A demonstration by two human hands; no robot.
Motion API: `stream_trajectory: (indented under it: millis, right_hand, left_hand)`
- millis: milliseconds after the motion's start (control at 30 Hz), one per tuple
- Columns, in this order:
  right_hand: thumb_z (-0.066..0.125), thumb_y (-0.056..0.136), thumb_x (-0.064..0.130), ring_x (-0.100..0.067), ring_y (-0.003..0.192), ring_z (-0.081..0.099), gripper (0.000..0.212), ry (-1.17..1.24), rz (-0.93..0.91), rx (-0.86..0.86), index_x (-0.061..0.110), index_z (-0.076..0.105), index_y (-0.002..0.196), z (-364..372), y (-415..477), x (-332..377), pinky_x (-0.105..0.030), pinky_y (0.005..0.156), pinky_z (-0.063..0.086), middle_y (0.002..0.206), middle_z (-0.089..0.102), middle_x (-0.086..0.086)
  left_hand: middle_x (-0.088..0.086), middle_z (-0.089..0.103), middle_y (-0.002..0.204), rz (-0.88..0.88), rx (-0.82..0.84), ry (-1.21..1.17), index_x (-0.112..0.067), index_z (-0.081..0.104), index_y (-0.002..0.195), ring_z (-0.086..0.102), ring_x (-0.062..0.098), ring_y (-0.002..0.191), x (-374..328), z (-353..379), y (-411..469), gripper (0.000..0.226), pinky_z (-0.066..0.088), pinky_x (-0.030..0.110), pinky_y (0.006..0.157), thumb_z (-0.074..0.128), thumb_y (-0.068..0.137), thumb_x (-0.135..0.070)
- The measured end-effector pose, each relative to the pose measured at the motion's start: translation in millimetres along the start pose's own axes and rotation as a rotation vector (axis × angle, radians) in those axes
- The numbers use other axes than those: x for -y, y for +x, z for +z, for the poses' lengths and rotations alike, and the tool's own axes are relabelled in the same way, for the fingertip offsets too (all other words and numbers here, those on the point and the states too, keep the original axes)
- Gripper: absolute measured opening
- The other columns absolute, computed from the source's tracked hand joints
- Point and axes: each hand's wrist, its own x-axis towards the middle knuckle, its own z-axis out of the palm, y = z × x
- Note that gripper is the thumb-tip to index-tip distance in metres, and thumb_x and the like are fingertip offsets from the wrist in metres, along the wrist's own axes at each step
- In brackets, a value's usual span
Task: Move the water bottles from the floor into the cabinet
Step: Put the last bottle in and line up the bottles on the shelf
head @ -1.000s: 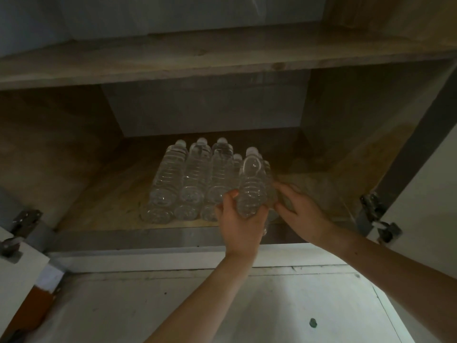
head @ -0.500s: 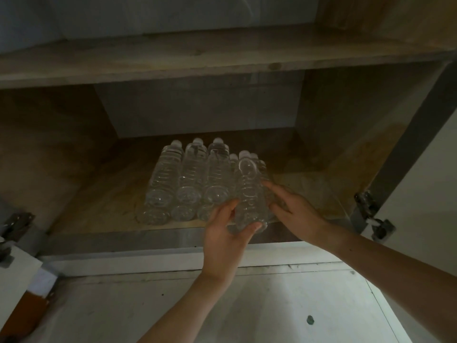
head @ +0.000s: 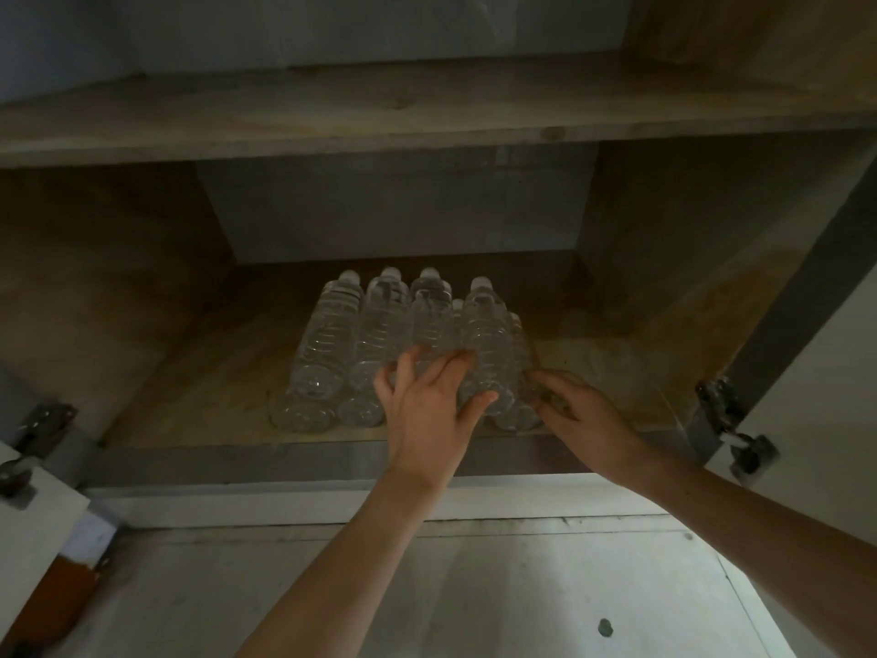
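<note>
Several clear water bottles (head: 379, 325) lie stacked in two layers on the cabinet's lower shelf (head: 204, 387), caps pointing to the back. My left hand (head: 427, 415) rests on the front of the stack with its fingers spread. Its thumb touches the base of the top right bottle (head: 484, 334). My right hand (head: 579, 420) is beside the stack, its bent fingertips touching the side of the lower right bottle (head: 519, 353). Neither hand lifts a bottle.
An upper wooden shelf (head: 427, 111) overhangs the compartment. Open white doors with metal hinges (head: 721, 410) flank the opening, and another hinge (head: 38, 425) sits at the left. A white floor (head: 474, 586) lies below the cabinet's front ledge.
The bottle that my left hand gripped now lies on top of the stack at the right. My left fingers have opened and spread over the stack. My right hand stayed beside it.
</note>
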Motion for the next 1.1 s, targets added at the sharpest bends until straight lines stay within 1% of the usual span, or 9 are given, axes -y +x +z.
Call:
stream_trajectory:
  millis: [100,167,333,567,733,867,967,1033,1100]
  right_hand:
    - [0.054,0.098,0.034,-0.012,0.113,0.061,0.038,-0.016,0.0,-0.007,0.043,0.048,0.134,1,-1,-1,-0.04,0.097,0.055,0.134,0.055,0.015]
    - [0.055,0.098,0.03,-0.013,0.112,0.061,0.039,-0.019,-0.007,-0.015,0.038,0.049,0.136,1,-1,0,-0.04,0.097,0.055,0.134,0.055,0.012]
    - [0.055,0.099,0.023,-0.013,0.109,0.061,0.039,-0.027,-0.015,-0.045,0.032,0.051,0.136,4,-1,4,-0.039,0.097,0.055,0.131,0.057,0.009]
    - [0.055,0.098,0.021,-0.015,0.112,0.061,0.039,-0.044,-0.005,-0.052,0.029,0.052,0.136,4,-1,8,-0.039,0.099,0.053,0.131,0.057,0.007]
    - [0.053,0.099,0.027,-0.016,0.111,0.061,0.037,-0.071,0.038,-0.04,0.034,0.05,0.135,3,0,13,-0.039,0.099,0.053,0.132,0.057,0.009]
    - [0.048,0.1,0.036,-0.013,0.107,0.062,0.033,-0.064,0.042,-0.096,0.042,0.046,0.133,1,3,23,-0.04,0.093,0.056,0.128,0.058,0.012]
    - [0.047,0.099,0.04,-0.011,0.109,0.062,0.036,-0.018,0.008,-0.166,0.047,0.043,0.135,-2,11,41,-0.038,0.092,0.057,0.132,0.058,0.015]
    - [0.048,0.101,0.033,-0.011,0.116,0.058,0.039,0.029,-0.017,-0.205,0.04,0.044,0.138,-2,19,56,-0.03,0.095,0.053,0.137,0.052,0.013]
    - [0.048,0.101,0.03,-0.011,0.117,0.053,0.041,0.041,-0.012,-0.218,0.034,0.043,0.142,0,27,73,-0.021,0.091,0.047,0.139,0.047,0.012]
  left_hand:
    - [-0.012,0.067,0.122,0.04,0.064,-0.018,-0.03,0.064,0.121,0.045,0.022,0.133,10,3,7,0.051,0.026,0.054,0.111,0.048,0.086,-0.063]
    - [-0.009,0.064,0.128,0.067,0.105,-0.048,-0.028,0.062,0.125,0.042,0.021,0.136,15,6,9,0.055,0.029,0.052,0.113,0.045,0.088,-0.065]
    - [-0.006,0.064,0.128,0.039,0.096,-0.096,-0.022,0.061,0.127,0.042,0.021,0.134,17,12,10,0.056,0.039,0.041,0.107,0.047,0.089,-0.06]
    - [-0.007,0.064,0.127,0.07,0.133,-0.074,-0.023,0.062,0.127,0.043,0.019,0.132,21,5,15,0.051,0.04,0.039,0.104,0.057,0.086,-0.054]
    - [-0.009,0.066,0.122,0.049,0.125,-0.007,-0.026,0.064,0.123,0.048,0.019,0.125,14,3,18,0.045,0.042,0.038,0.099,0.064,0.086,-0.051]
    - [-0.007,0.062,0.127,0.078,0.151,-0.113,-0.023,0.059,0.13,0.048,0.015,0.125,20,-9,22,0.049,0.042,0.037,0.105,0.065,0.087,-0.047]
    - [-0.008,0.057,0.133,0.021,0.089,-0.175,-0.022,0.055,0.135,0.047,0.01,0.126,44,-38,33,0.048,0.036,0.027,0.106,0.06,0.092,-0.043]
    - [-0.006,0.057,0.133,-0.057,0.051,-0.186,-0.023,0.055,0.135,0.047,0.013,0.127,68,-56,42,0.044,0.036,0.025,0.102,0.058,0.094,-0.041]
    - [-0.004,0.056,0.132,-0.181,0.064,-0.229,-0.023,0.055,0.134,0.048,0.015,0.125,92,-67,49,0.043,0.036,0.024,0.097,0.058,0.094,-0.039]
